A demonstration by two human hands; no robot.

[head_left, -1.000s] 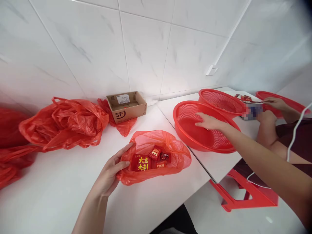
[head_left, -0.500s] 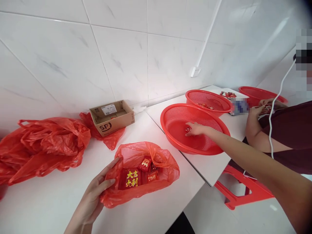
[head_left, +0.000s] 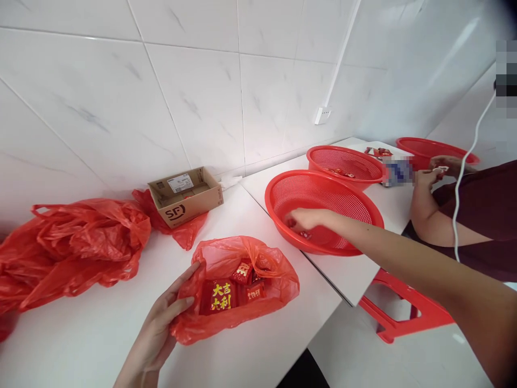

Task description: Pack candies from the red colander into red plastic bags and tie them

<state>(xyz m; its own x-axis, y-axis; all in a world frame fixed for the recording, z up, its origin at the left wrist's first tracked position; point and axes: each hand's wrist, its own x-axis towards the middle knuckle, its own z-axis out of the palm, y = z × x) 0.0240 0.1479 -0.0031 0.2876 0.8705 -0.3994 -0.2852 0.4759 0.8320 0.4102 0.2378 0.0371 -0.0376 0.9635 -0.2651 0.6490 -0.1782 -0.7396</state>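
Observation:
My left hand [head_left: 167, 315] pinches the near left rim of a red plastic bag [head_left: 234, 326], thumb inside and fingers outside. In the bag lie several red packets, among them a large one with yellow characters [head_left: 220, 296] and a smaller one [head_left: 242, 270]. My right hand [head_left: 305, 218] reaches down into a large red mesh basket [head_left: 363, 215] with its fingers curled. Just below those fingers, a small red-and-white packet [head_left: 306, 234] lies on the basket floor. What the fingers hold, if anything, is hidden.
Left are crumpled red plastic bags [head_left: 81, 234] and an open cardboard box [head_left: 189, 205]. Behind the large basket stands another red basket [head_left: 343, 153] with small packets. At right, a co-worker's hands [head_left: 432, 175] handle something small near a third basket [head_left: 438, 145]. A red stool [head_left: 407, 323] stands below the table.
My right hand has moved left and slightly down inside the basket, its fingers now curled rather than stretched. My left hand still grips the bag. The co-worker's hands have shifted slightly.

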